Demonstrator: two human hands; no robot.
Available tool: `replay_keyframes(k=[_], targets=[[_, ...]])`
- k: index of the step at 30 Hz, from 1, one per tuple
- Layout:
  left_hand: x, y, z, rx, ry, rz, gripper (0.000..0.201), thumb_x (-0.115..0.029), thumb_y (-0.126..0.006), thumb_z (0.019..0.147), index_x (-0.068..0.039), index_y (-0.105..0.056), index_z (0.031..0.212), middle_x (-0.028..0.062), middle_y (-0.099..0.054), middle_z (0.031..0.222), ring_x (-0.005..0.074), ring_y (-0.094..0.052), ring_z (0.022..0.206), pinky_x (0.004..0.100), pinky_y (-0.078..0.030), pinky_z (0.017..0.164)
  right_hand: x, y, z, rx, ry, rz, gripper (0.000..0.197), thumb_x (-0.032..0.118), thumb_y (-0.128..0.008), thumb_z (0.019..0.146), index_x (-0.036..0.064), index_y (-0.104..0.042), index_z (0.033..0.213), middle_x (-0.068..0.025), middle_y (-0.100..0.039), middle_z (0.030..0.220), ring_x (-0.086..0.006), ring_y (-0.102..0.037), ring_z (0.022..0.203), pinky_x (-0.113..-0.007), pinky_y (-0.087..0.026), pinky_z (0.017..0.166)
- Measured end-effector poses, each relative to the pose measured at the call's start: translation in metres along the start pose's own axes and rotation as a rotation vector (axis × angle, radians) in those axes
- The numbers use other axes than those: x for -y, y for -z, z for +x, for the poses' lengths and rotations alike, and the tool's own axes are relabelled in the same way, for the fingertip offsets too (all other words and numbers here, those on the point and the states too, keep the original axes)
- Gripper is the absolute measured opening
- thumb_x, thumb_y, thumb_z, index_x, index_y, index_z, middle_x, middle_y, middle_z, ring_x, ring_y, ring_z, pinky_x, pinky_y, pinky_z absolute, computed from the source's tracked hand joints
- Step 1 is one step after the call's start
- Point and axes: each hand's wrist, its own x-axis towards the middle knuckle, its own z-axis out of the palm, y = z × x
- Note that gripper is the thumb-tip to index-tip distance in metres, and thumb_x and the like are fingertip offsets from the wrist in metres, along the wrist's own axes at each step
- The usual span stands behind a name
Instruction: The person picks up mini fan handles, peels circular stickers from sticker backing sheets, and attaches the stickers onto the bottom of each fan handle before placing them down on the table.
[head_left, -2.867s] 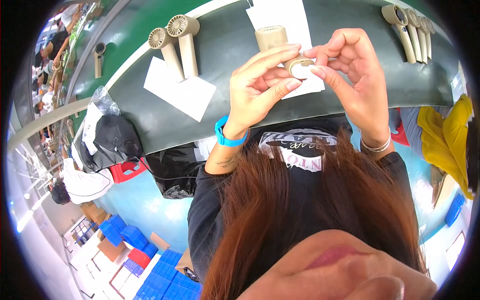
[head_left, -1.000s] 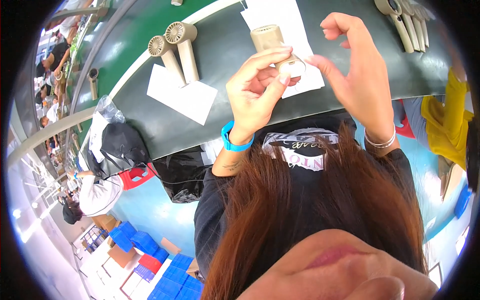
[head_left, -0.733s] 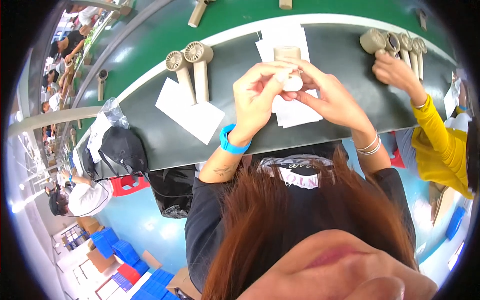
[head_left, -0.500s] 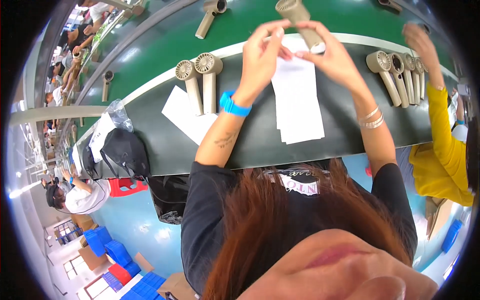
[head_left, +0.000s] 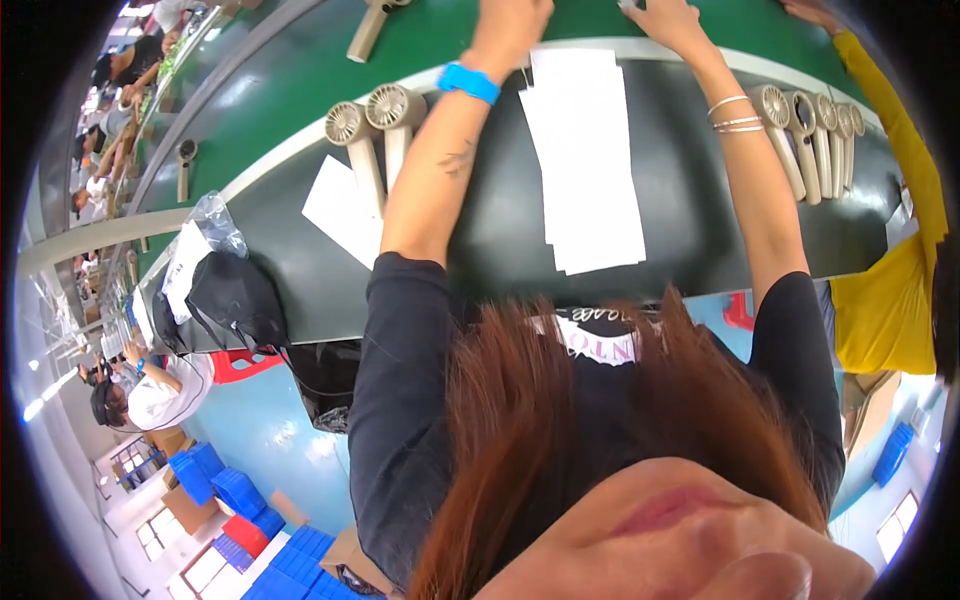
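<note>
Both my arms stretch forward over the green belt, and the top edge cuts off part of my hands. My left hand [head_left: 512, 28], above a blue wristband, has its fingers bent; whether anything is in them is hidden. My right hand [head_left: 668, 22] is closed at the fingertips on a small pale end, which looks like the foot of the handheld fan; the rest is out of view. Below my hands a stack of white paper sheets [head_left: 590, 165] lies on the dark table. Two beige handheld fans [head_left: 350, 125] [head_left: 395, 105] lie beside my left forearm.
Another white sheet [head_left: 345, 212] lies at the left, partly under a fan. Several fans [head_left: 785, 140] line up at the right, near a co-worker's yellow sleeve [head_left: 890, 130]. A black bag [head_left: 235, 295] sits at the table's left end. A further fan [head_left: 370, 30] lies on the green belt [head_left: 300, 120].
My hands have moved forward and apart, away from the paper stack toward the top edge. The fan that was between them has mostly left the view. The co-worker's arm has shifted too.
</note>
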Motion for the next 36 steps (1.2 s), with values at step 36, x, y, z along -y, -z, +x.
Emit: replay_keyframes(k=[36], targets=[[-0.160, 0.108, -0.060, 0.048, 0.199, -0.176, 0.023, -0.008, -0.074, 0.076, -0.001, -0.063, 0.094, 0.0079, -0.064, 0.079, 0.0144, -0.061, 0.064, 0.0247, -0.047, 0.057, 0.177, 0.085, -0.204, 0.356, -0.232, 0.373, 0.016, 0.000, -0.066, 0.078, 0.0017, -0.058, 0.091, -0.0103, -0.058, 0.088, -0.0230, -0.060, 0.078, -0.033, -0.048, 0.069]])
